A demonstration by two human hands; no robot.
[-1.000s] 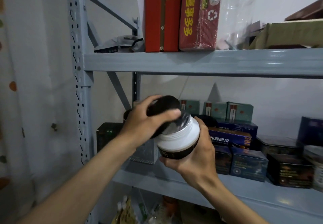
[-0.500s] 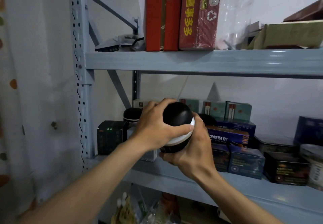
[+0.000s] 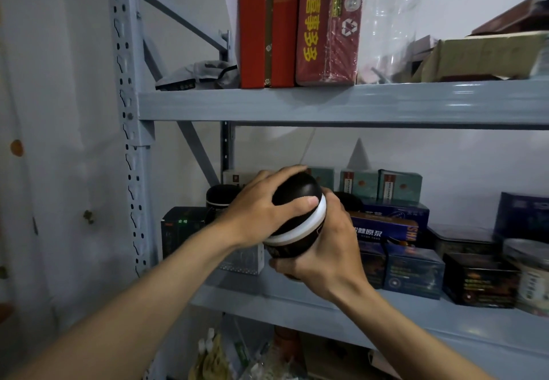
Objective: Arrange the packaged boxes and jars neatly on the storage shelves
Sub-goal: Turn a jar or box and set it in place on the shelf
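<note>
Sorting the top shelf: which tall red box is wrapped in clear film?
The darker red box with yellow characters, on the right; the brighter red box beside it shows no film.

The left forearm (image 3: 154,296) and right forearm (image 3: 395,323) are bare along the whole length that shows. The left hand (image 3: 258,213) and right hand (image 3: 326,258) are bare too; the left thumbnail (image 3: 312,201) is cut short

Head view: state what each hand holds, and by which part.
The left hand grips the black lid on top of the jar; the right hand wraps the jar's lower body.
</note>
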